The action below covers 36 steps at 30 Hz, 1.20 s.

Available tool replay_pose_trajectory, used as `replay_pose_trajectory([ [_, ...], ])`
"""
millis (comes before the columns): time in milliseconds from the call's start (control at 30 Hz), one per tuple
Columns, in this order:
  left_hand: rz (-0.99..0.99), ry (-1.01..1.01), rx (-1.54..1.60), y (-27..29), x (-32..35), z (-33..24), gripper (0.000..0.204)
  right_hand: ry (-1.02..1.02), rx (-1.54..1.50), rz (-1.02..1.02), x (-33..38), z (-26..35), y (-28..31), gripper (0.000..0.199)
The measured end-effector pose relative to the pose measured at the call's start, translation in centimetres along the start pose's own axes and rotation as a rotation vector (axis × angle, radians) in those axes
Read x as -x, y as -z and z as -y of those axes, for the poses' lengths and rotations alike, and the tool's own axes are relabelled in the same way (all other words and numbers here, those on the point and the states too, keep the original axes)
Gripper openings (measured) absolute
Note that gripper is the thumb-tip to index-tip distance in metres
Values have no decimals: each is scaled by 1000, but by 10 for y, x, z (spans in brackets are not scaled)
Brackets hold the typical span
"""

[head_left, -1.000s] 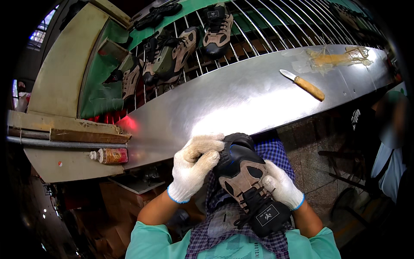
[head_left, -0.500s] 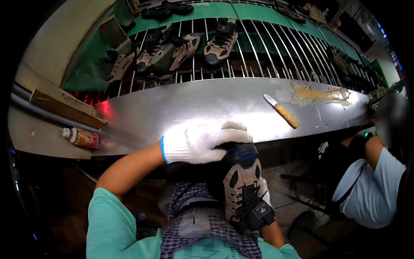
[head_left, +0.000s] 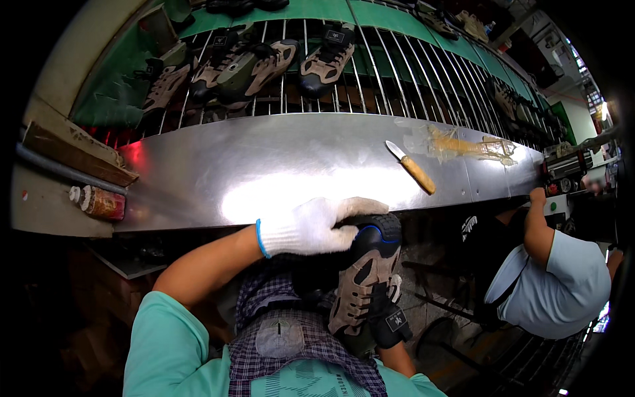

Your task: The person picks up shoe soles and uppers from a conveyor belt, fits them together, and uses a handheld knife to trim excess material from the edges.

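Gloved left hand pressing on a shoe held below a metal bench.

The metal bench (head_left: 278, 172) spans the view, with a wire rack (head_left: 370, 73) of shoes behind it. A co-worker (head_left: 562, 284) sits to the right, below the bench. The shoe (head_left: 360, 291) stands toe-up just below the bench's near edge, over a checked apron (head_left: 297, 337). The left hand (head_left: 307, 228) lies across the shoe's toe, fingers wrapped over it. The right hand is hidden under the shoe; grip unclear. A knife (head_left: 411, 167) lies on the bench, right of centre; a tube (head_left: 99, 202) lies at the bench's left end.
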<state>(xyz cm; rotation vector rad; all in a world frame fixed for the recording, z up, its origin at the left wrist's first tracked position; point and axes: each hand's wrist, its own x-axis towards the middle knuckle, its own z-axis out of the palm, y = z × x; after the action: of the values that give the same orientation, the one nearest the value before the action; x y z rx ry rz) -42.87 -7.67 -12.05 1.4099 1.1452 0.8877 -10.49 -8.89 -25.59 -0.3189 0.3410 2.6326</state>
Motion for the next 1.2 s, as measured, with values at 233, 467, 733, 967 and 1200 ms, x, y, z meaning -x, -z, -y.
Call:
replay_pose_trajectory([
  [233,46,-83,-14,-24,24,10,90,19,15,8,-8,-2,-2,64],
  [467,26,-29,4,-48,45,13,102,34,29,-1,-6,-8,-2,63],
  [733,-299,-291,-48,-102,51,57,107,18,72,-7,-4,-9,-5,62],
  [967,-259,-232,103,-90,69,36,118,11,95,-7,0,-4,-6,61],
  [1200,-102,-320,-39,13,49,-59,97,-96,223,-33,-26,-6,-23,61],
])
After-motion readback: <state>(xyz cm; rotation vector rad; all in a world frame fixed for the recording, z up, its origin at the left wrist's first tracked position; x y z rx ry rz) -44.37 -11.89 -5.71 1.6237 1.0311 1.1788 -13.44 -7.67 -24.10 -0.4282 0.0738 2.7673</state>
